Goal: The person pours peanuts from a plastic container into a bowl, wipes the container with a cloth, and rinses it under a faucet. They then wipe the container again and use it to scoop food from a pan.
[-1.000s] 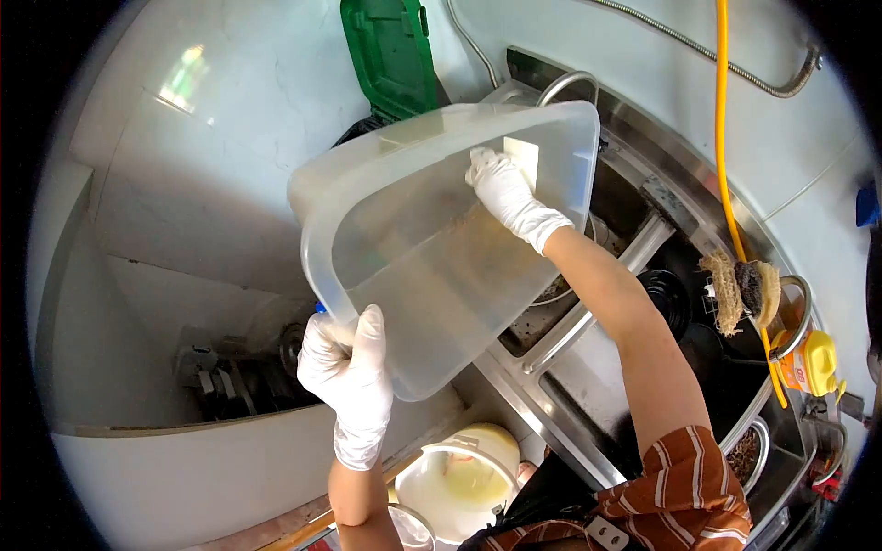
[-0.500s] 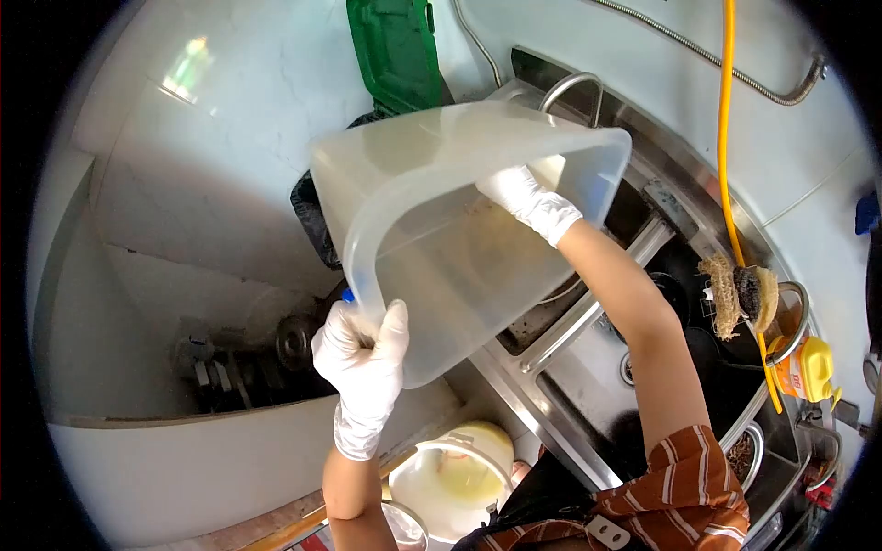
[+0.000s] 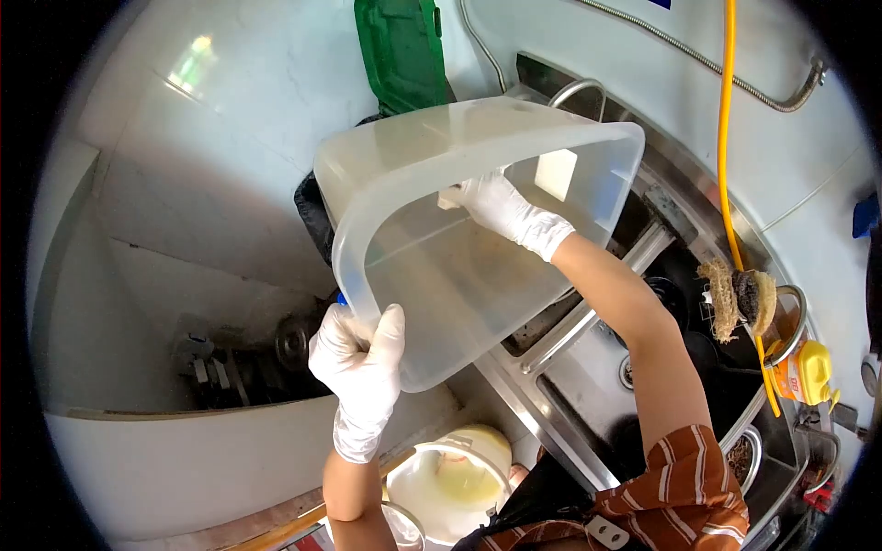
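Note:
A large translucent plastic tub (image 3: pixel 478 326) is tilted on its side, its open mouth facing me. My left hand (image 3: pixel 358 354), in a white glove, grips the tub's lower left rim with the thumb on top. A small blue piece (image 3: pixel 342 299) shows on the tub just above that hand. My right hand (image 3: pixel 501 204), also gloved, reaches inside the tub near its upper wall. Its fingers are curled around something pale that I cannot make out.
Behind the tub stands a green bin lid (image 3: pixel 400 55) with a black bag. A steel sink (image 3: pixel 588 367) lies below right. A yellow hose (image 3: pixel 724 119), scrubbers (image 3: pixel 735 296) and a yellow bottle (image 3: pixel 808 370) are at right. A white bucket (image 3: pixel 459 487) stands below.
My right hand has moved left inside the tub, and a pale patch on its far wall now shows more fully. The tub has tipped slightly. My left hand keeps its grip.

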A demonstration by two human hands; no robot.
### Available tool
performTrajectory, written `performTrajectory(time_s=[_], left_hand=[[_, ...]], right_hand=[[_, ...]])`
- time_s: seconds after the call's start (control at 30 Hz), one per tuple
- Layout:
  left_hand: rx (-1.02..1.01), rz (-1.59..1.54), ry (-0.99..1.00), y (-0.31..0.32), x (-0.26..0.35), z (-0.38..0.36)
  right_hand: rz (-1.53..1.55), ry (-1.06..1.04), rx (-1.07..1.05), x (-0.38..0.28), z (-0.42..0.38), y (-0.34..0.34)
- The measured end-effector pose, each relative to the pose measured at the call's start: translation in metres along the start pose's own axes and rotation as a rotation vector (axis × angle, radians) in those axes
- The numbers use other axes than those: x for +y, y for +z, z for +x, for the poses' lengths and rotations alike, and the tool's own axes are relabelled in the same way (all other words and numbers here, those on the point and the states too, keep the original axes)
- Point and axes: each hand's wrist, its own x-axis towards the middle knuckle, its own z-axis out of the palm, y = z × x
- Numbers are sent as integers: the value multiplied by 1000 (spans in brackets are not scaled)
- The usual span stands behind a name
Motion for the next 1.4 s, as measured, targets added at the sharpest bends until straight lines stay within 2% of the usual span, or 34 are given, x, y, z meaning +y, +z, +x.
performTrajectory(time_s=[0.07,0.13,0.2,0.23,0.27,0.33,0.37,0.4,0.47,0.53,0.57,0.6,0.67,0.73,0.77,0.8,0.87,0.93,0.97,1.0,1.07,1.1,1.13,1.2,1.23,1.3,1.33,1.4], left_hand=[[15,-3,17,-1,0,1],[22,1,35,-4,-1,4],[61,-28,-6,-8,-4,6],[54,-13,-18,-7,0,7],[51,-14,-23,-6,-1,8],[-13,102,92,-4,-2,8],[-14,101,92,-5,-2,8],[-20,68,105,-5,-3,8],[-22,37,121,-6,-2,7],[-34,92,74,-9,-3,6],[-48,68,68,-12,-9,4],[-50,68,68,-12,-7,4],[-66,133,113,-10,-5,6],[-54,108,88,-6,-6,6],[-41,87,69,-5,-5,6],[-44,87,71,-5,-5,6],[-5,41,30,-6,-3,8],[-77,97,54,-11,-10,5],[-104,161,122,-12,-14,5],[-105,158,120,-10,-13,6],[-104,95,42,-3,-10,6],[-106,92,41,-1,-10,5],[-102,87,23,0,-10,5],[-101,83,12,0,-9,4],[-107,86,30,0,-9,4],[-125,122,64,1,-5,5],[-120,126,62,0,-3,5],[-103,105,62,0,-4,4]], right_hand=[[-74,-38,-156,16,-15,19],[-116,-89,-196,22,-18,19],[-22,54,-262,21,-18,16],[47,64,-163,5,-12,3],[159,41,-152,-12,-4,-6],[355,10,-208,-38,4,-4],[99,-65,-410,-53,-1,-19],[305,-203,-295,-46,-13,3],[332,86,-390,-40,-24,-30],[15,-46,-343,9,-59,13],[122,340,-559,15,-57,5],[213,715,-604,10,-43,-6],[132,238,-303,3,-52,-9],[267,180,-231,-27,-34,-24],[309,117,-302,-31,-36,-17],[354,166,-319,-41,-44,-16],[239,38,-362,-16,-66,-3],[158,396,-523,-5,-65,-9],[318,786,-550,-2,-64,-7],[317,788,-551,-6,-58,-8],[244,145,-155,-12,-50,-7],[322,181,-130,-18,-37,0],[266,-50,-126,-20,-27,4],[-21,-233,-255,-26,-22,21],[-20,-233,-250,-25,-26,24],[-609,-270,-317,-23,-35,29],[-604,-275,-316,-13,-40,32],[-274,-201,-277,11,-40,31]])
